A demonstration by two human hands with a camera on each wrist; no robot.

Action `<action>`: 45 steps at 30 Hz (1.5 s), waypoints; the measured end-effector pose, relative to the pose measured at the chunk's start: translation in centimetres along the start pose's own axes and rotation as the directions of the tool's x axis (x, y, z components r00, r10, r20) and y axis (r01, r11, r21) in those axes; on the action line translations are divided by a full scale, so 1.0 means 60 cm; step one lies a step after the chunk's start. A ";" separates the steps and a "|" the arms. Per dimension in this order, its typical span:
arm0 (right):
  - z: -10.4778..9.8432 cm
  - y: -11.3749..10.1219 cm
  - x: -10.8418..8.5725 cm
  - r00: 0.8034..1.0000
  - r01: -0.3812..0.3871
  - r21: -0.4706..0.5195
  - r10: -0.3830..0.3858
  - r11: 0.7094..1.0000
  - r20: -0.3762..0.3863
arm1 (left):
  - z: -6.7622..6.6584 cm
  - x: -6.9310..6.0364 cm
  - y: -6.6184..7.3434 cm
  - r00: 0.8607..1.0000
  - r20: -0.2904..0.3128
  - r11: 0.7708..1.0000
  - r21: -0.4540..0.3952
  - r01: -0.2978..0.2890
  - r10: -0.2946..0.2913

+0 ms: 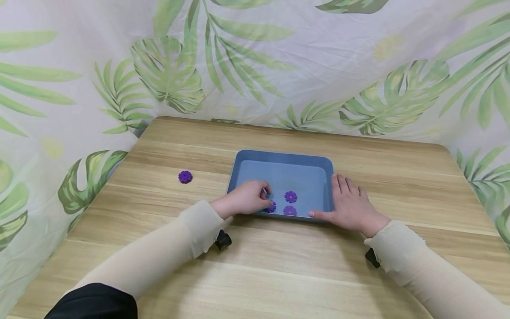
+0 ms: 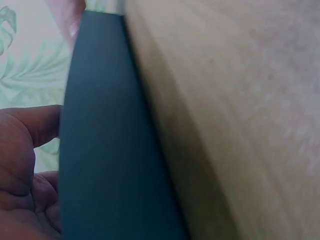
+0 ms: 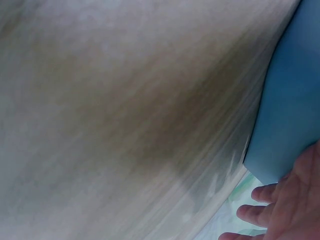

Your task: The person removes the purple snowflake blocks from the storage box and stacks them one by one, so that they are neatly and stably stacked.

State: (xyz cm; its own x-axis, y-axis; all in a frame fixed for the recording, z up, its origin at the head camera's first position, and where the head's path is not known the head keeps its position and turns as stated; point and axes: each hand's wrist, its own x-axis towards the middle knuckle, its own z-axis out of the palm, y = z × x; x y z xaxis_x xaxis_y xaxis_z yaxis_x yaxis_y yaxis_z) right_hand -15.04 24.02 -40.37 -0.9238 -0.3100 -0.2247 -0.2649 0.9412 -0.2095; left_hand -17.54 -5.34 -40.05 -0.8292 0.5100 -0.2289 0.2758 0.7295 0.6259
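The blue tray [image 1: 279, 175] lies on the table between my two hands. My left hand [image 1: 249, 197] reaches over the tray's near left corner, fingers curled, with the thumb and fingertips at a purple flower-shaped disc [image 1: 272, 207], partly hidden by the thumb. Two more purple discs, an upper one [image 1: 291, 197] and a lower one [image 1: 290, 210], lie to its right inside the tray. My right hand [image 1: 352, 208] rests against the tray's near right corner, its thumb on the front rim and straight fingers along the right side. In the left wrist view, the tray wall [image 2: 107, 130] covers the left fingertips.
Another purple disc [image 1: 185, 177] lies on the wooden table [image 1: 303, 270], left of the tray. Behind the table hangs a leaf-patterned cloth [image 1: 255, 66]. A black wrist camera [image 1: 223, 239] sits under the left sleeve.
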 end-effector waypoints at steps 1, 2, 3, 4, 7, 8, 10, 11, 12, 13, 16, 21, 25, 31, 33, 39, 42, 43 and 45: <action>0.000 0.000 0.000 1.000 0.002 -0.001 -0.002 1.000 -0.001 | 0.003 0.001 0.001 1.000 -0.002 1.000 0.023 0.000 0.000; -0.001 0.000 0.000 1.000 0.002 0.000 -0.002 1.000 0.000 | 0.006 0.002 0.002 1.000 -0.002 0.999 0.041 0.002 -0.002; -0.001 0.000 0.000 1.000 0.002 0.000 -0.002 1.000 -0.001 | 0.009 0.002 0.004 1.000 -0.003 0.998 0.057 0.008 -0.008; -0.001 -0.001 0.000 1.000 0.002 0.001 -0.002 1.000 -0.001 | 0.011 0.003 0.004 1.000 -0.005 0.998 0.068 0.014 -0.014; -0.002 -0.001 0.000 1.000 -0.001 0.003 0.001 1.000 -0.001 | 0.014 0.005 0.007 1.000 -0.002 0.996 0.087 0.030 -0.030; -0.002 -0.001 0.000 1.000 -0.003 0.003 0.003 1.000 -0.001 | 0.015 0.006 0.007 0.999 -0.001 0.995 0.092 0.034 -0.034; -0.001 -0.001 0.000 1.000 -0.006 0.003 0.006 1.000 0.000 | 0.015 0.007 0.009 0.999 0.003 0.994 0.104 0.038 -0.039; 0.000 0.000 0.000 1.000 -0.007 0.003 0.007 1.000 0.000 | 0.015 0.008 0.009 0.999 0.005 0.993 0.112 0.037 -0.038; 0.000 0.000 0.000 1.000 -0.008 0.003 0.008 1.000 0.000 | 0.015 0.010 0.009 0.999 0.006 0.992 0.122 0.034 -0.035; 0.001 0.000 0.001 1.000 -0.009 0.004 0.009 1.000 0.001 | 0.015 0.011 0.009 0.999 0.008 0.991 0.129 0.030 -0.032; 0.001 0.000 0.001 1.000 -0.008 0.002 0.008 1.000 0.003 | 0.016 0.014 0.010 1.000 0.009 0.987 0.161 0.014 -0.015; -0.001 -0.001 -0.001 1.000 -0.009 0.002 0.009 1.000 0.004 | 0.016 0.015 0.012 1.000 0.029 0.981 0.193 0.002 -0.007; -0.003 -0.003 -0.002 1.000 -0.007 0.000 0.007 1.000 0.005 | 0.015 0.011 0.014 1.000 0.020 0.978 0.207 -0.015 0.012; -0.005 -0.004 -0.002 1.000 0.003 0.001 -0.003 1.000 -0.002 | 0.015 -0.001 0.020 0.997 -0.027 0.952 0.298 -0.066 0.077; -0.004 -0.003 -0.002 1.000 0.000 0.003 0.000 1.000 0.000 | 0.017 -0.003 0.021 0.995 -0.037 0.948 0.310 -0.075 0.091; -0.001 -0.002 -0.002 1.000 -0.007 0.011 0.007 1.000 0.002 | 0.013 -0.002 0.014 0.991 -0.030 0.955 0.271 -0.119 0.132; 0.000 -0.002 -0.002 1.000 -0.004 0.010 0.004 1.000 0.004 | 0.000 -0.001 0.003 0.990 -0.028 0.971 0.203 -0.127 0.136; 0.000 -0.002 -0.002 1.000 -0.002 0.009 0.002 1.000 0.004 | -0.006 -0.001 -0.001 0.990 -0.035 0.975 0.180 -0.127 0.135; -0.001 -0.001 -0.001 1.000 0.000 0.003 0.000 1.000 0.002 | -0.021 0.000 -0.010 0.992 -0.059 0.989 0.099 -0.106 0.112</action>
State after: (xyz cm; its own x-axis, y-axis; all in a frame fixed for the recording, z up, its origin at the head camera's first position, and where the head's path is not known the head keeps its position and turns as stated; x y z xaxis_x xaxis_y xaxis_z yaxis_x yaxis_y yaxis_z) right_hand -14.96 23.96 -40.29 -0.9231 -0.3104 -0.2269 -0.2641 0.9408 -0.2124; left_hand -18.29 -6.34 -39.48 -0.8204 0.5606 -0.1126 0.4091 0.7130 0.5694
